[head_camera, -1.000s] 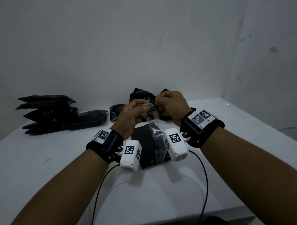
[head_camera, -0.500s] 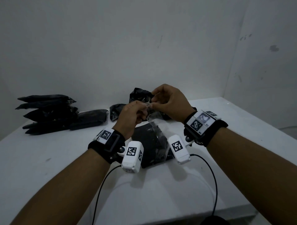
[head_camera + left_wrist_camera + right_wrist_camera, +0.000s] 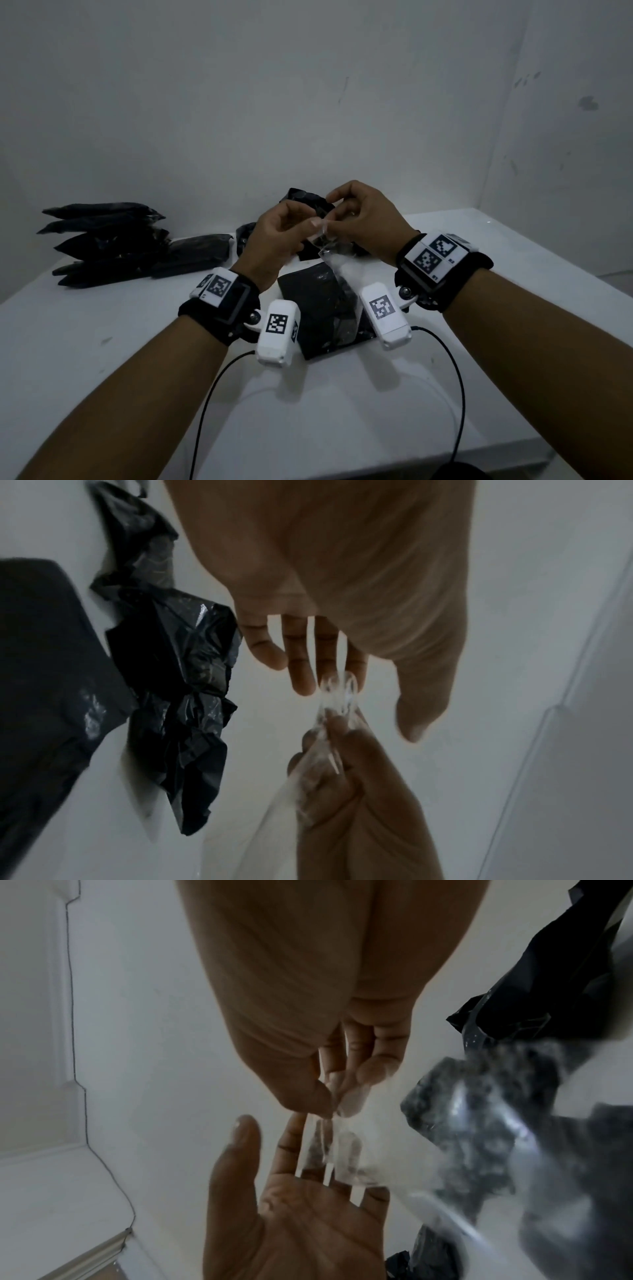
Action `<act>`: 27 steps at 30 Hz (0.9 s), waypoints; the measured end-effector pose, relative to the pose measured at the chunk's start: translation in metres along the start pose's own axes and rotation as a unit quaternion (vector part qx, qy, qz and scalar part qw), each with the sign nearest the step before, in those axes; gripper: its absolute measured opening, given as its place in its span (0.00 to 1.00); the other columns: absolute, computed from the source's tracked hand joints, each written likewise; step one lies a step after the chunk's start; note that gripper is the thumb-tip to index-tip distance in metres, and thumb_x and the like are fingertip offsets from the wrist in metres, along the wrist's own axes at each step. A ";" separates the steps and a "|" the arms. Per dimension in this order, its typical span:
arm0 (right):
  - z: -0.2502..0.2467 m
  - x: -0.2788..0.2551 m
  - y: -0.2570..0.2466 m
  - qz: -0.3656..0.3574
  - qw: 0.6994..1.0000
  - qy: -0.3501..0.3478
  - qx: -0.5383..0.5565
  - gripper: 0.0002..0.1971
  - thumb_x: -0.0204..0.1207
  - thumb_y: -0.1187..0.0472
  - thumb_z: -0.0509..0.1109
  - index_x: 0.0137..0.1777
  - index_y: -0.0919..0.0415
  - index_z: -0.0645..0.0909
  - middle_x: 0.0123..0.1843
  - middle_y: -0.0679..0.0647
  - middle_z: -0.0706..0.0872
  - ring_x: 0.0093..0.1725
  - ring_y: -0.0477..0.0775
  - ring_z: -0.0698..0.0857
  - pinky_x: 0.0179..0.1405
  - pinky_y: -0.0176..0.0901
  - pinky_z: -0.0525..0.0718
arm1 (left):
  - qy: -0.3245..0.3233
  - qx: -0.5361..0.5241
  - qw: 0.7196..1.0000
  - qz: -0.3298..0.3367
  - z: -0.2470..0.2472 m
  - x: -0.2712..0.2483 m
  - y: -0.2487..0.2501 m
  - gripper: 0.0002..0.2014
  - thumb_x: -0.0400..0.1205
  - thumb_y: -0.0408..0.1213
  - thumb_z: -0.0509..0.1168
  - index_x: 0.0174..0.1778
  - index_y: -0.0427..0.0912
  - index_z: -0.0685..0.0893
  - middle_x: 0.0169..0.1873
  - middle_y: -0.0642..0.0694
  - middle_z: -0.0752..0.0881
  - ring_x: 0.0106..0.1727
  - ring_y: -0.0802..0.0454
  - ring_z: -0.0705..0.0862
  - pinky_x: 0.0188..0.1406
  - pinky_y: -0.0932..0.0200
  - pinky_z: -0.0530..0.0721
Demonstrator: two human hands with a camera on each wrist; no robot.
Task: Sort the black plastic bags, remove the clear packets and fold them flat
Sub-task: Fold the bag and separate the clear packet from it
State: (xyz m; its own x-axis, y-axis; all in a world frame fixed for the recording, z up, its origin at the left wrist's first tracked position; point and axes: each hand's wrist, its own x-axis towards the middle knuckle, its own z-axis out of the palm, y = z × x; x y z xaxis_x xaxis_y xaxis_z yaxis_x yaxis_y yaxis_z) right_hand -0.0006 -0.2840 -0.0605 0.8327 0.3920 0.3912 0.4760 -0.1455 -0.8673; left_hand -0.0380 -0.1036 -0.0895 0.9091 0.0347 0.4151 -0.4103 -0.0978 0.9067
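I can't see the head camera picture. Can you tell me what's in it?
Two hands, the left hand and the right hand, hold a clear packet up over a white table. A stack of black bags sits far left.

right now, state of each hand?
Left hand: fingers loosely spread, only their tips touching the clear packet; no grip.
Right hand: thumb and fingertips pinch the packet's top edge, holding it up.
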 end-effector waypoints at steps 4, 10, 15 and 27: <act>-0.001 -0.001 -0.003 0.001 1.000 -0.001 -0.027 0.20 0.71 0.70 0.79 0.61 0.62 0.79 0.42 0.57 0.92 0.35 0.49 0.89 0.37 0.44 0.89 | -0.004 0.125 0.986 0.106 -0.001 -0.003 0.003 0.22 0.68 0.47 0.82 0.54 0.47 0.83 0.47 0.50 0.87 0.46 0.47 0.87 0.44 0.49 0.89; -0.004 0.000 -0.004 -0.001 0.999 -0.009 -0.035 0.21 0.71 0.68 0.80 0.62 0.60 0.78 0.41 0.57 0.93 0.40 0.59 0.92 0.46 0.55 0.90 | 0.035 0.227 0.946 0.227 -0.001 -0.001 0.001 0.05 0.79 0.38 0.75 0.45 0.42 0.86 0.44 0.44 0.85 0.42 0.50 0.87 0.40 0.54 0.88; -0.004 0.001 -0.002 -0.005 0.999 -0.019 -0.038 0.21 0.72 0.68 0.79 0.62 0.58 0.77 0.42 0.60 0.93 0.40 0.56 0.91 0.47 0.54 0.89 | 0.084 0.213 0.966 0.121 0.000 0.006 0.000 0.05 0.86 0.32 0.66 0.44 0.42 0.83 0.37 0.49 0.85 0.35 0.63 0.83 0.38 0.68 0.81; -0.013 -0.001 -0.015 0.002 0.999 -0.029 0.033 0.06 0.76 0.58 0.75 0.52 0.55 0.85 0.48 0.54 0.91 0.42 0.48 0.87 0.37 0.46 0.83 | 0.071 -0.015 0.996 -0.058 0.008 0.006 0.020 0.10 0.90 0.31 0.58 0.43 0.38 0.78 0.36 0.42 0.83 0.34 0.52 0.85 0.39 0.56 0.88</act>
State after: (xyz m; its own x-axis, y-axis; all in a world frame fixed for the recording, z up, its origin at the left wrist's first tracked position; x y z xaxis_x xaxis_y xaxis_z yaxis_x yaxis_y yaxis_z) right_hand -0.0047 -0.2942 -0.0433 0.8164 0.4431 0.3704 0.4505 -0.0872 -0.8885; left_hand -0.0398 -0.1130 -0.0696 0.9322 0.1849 0.3111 -0.3061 -0.0555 0.9504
